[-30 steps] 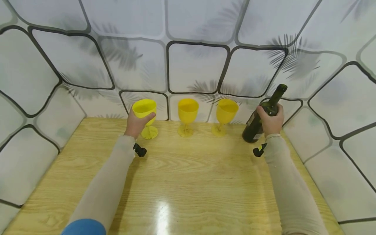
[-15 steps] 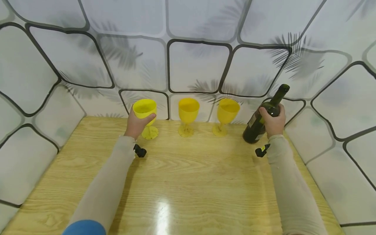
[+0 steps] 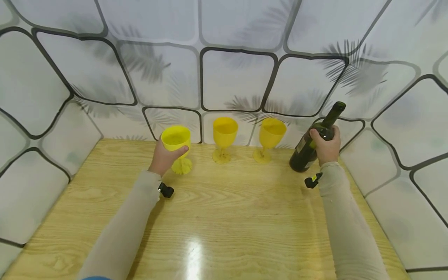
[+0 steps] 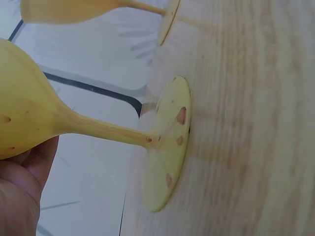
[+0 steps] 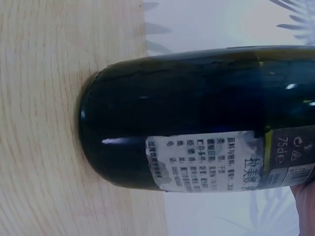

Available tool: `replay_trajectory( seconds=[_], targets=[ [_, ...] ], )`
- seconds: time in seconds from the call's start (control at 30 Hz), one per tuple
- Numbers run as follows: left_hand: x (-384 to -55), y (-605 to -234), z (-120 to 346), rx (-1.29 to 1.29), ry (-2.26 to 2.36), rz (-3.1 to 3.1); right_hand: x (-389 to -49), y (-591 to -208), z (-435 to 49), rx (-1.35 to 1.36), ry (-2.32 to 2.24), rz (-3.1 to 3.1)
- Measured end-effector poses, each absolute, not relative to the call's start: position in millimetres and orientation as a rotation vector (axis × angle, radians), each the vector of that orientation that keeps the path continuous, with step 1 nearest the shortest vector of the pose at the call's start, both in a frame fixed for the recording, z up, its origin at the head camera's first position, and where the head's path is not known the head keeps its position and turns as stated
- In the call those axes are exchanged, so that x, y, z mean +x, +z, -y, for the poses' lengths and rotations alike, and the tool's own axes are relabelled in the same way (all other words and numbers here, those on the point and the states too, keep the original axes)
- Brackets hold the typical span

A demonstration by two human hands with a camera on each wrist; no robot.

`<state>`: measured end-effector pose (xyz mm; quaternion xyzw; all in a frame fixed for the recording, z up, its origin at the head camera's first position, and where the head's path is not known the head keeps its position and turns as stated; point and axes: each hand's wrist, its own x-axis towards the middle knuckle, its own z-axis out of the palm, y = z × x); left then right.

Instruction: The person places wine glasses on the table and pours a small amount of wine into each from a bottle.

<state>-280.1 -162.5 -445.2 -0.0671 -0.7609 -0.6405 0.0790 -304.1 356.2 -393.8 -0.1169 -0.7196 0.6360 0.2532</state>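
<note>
My left hand (image 3: 163,157) grips the bowl of the leftmost yellow goblet (image 3: 176,143), thumb across its front. In the left wrist view the chipped foot (image 4: 167,152) is at the tabletop; whether it touches is hard to tell. A dark green wine bottle (image 3: 303,155) stands at the right, held around its shoulder by my right hand (image 3: 327,147). Its paper label (image 5: 204,162) shows in the right wrist view, with the base against the wood. Between the hands stand a middle yellow goblet (image 3: 225,132) and a right yellow goblet (image 3: 272,133), both upright and untouched.
The wooden table (image 3: 224,217) stretches from the back wall (image 3: 238,81) toward me. Patterned side walls close it in at left and right. The two free goblets and the bottle stand close to the back wall.
My left hand has drawn its goblet slightly toward me and to the right. The right hand and bottle shifted barely at all. The other goblets stay put.
</note>
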Motion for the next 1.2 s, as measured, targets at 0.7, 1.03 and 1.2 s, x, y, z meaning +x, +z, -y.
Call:
replay_trajectory(
  seconds=[0.7,1.03,1.2],
  targets=[
    [-252.1,-443.9,148.9,-0.182,-1.932,2.334,-289.4,-397.9,-347.7,-0.29,1.609,2.049],
    [-245.6,-443.4,145.5,-0.194,-1.954,2.324,-273.4,-399.9,-339.7,-0.263,1.6,2.061],
    [-241.1,-442.5,143.5,-0.198,-1.969,2.322,-261.2,-401.3,-332.1,-0.198,1.616,2.027]
  ],
)
